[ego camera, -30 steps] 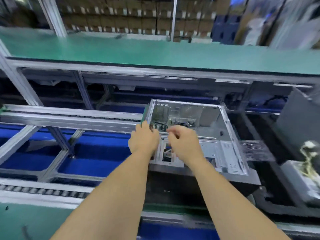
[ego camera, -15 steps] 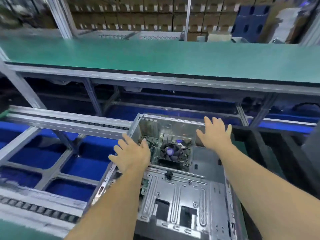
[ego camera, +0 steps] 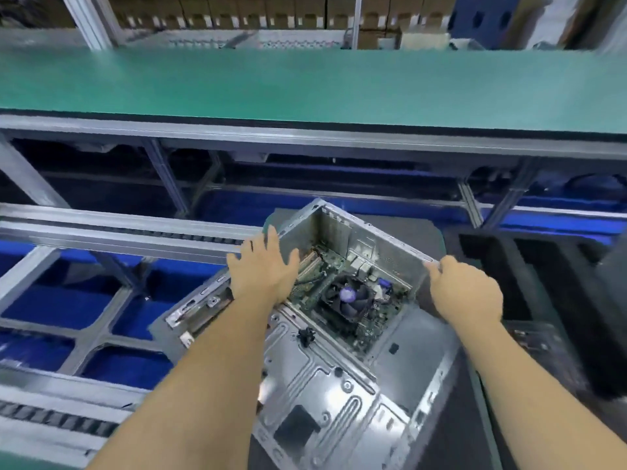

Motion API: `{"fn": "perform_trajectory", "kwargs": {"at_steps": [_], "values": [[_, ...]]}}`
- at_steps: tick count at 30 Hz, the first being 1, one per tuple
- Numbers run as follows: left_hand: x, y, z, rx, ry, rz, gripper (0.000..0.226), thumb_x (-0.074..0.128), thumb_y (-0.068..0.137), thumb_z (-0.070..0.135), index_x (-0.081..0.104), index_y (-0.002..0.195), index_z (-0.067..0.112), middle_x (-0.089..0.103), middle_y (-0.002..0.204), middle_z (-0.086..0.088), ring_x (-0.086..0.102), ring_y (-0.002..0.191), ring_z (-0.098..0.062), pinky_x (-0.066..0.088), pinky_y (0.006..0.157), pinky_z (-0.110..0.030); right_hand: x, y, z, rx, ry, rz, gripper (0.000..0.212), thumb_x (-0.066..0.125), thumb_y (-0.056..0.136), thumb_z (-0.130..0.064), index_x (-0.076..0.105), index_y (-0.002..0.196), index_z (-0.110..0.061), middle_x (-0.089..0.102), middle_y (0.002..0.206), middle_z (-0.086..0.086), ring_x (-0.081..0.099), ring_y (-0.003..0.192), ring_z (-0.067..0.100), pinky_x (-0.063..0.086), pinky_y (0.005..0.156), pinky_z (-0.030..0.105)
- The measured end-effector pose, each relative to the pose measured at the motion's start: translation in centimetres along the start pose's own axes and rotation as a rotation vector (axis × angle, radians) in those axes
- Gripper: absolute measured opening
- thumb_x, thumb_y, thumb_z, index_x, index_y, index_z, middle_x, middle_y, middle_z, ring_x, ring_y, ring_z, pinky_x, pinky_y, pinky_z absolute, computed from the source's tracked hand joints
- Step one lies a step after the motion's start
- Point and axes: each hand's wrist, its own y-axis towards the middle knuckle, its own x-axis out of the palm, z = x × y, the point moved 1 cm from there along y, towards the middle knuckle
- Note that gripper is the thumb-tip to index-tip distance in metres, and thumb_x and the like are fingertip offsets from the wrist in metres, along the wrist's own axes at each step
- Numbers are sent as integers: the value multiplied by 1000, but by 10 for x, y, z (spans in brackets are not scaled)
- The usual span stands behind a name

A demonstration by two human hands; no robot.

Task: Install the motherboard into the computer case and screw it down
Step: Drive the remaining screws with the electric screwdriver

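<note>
An open silver computer case (ego camera: 325, 385) lies on its side, turned at an angle on a dark pad. Inside its far half sits the green motherboard (ego camera: 334, 266) with a black cooler fan (ego camera: 349, 298) on it. My left hand (ego camera: 263, 269) lies with straight, spread fingers on the case's left wall near the far corner. My right hand (ego camera: 464, 288) has its fingers curled over the case's right wall edge. No screws or screwdriver can be seen.
A green-topped shelf (ego camera: 305, 86) runs across above and behind the case. Roller conveyor rails (ego camera: 129, 228) and blue trays (ego camera: 57, 307) lie to the left. Black foam trays (ego camera: 543, 276) sit to the right. Cardboard boxes (ego camera: 237, 11) line the back.
The case has turned clockwise to an angled position. My right hand went from an open reach at the far wall to a grip on the right wall. My left hand slid along the left wall.
</note>
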Motion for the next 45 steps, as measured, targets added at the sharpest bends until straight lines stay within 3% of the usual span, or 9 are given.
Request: {"fn": "perform_trajectory", "kwargs": {"at_steps": [5,8,11,14,18,33,36,42,45], "values": [[-6,5,29,252,74,113,64,25,97,54,31,151,20,45,144,-3,40,131,-26,30,108,-47,-6,-39,26,191,60,-33,46,32,105,-47,62,96,-13,68,91,12,59,75,34,41,67,34],[-12,-19,27,82,-6,206,58,25,101,45,37,147,11,48,141,-5,42,128,-25,31,108,-44,-13,-18,13,116,181,-162,44,36,99,-48,59,97,-11,64,95,10,58,82,31,49,73,37],[-5,-42,18,-83,-155,121,63,22,103,46,23,155,11,26,160,-5,19,147,-24,15,120,-46,-10,9,-14,-45,177,-253,42,25,106,-49,48,116,-16,64,116,14,57,95,34,43,75,40],[5,-55,9,-121,-225,51,63,16,103,43,8,158,14,3,166,-2,-1,152,-21,3,123,-46,-9,29,-27,-96,210,-266,37,25,108,-41,47,96,-15,64,108,15,55,86,34,44,76,41],[9,-49,10,-83,-200,35,62,17,103,38,1,158,13,-5,166,-2,-5,152,-26,7,123,-44,-3,30,-23,-42,293,-227,47,26,106,-47,51,83,-14,62,92,13,56,79,34,43,72,42],[11,22,33,471,-25,-49,58,18,105,23,-1,156,4,-7,165,-7,-9,152,-24,6,124,-39,-2,-60,1,284,373,-117,55,29,107,-51,61,93,-9,66,92,17,51,78,33,39,68,38],[8,36,44,564,-73,-59,57,19,106,24,-1,157,9,-6,165,-3,-9,152,-20,2,124,-34,-8,-78,0,327,354,-129,52,28,108,-48,54,84,-10,56,76,9,50,73,32,37,64,37],[8,63,63,726,-199,-160,58,26,106,20,3,158,15,-4,166,4,-8,151,-12,6,124,-33,-13,-97,-2,455,299,-122,53,34,102,-52,57,78,-12,55,75,5,55,75,32,45,67,37],[-3,58,63,646,-374,-264,53,26,107,19,12,158,15,4,166,3,-3,151,-11,2,120,-26,-20,-67,-2,449,311,6,46,41,97,-51,64,103,-11,65,95,14,59,87,37,47,74,40]]}}
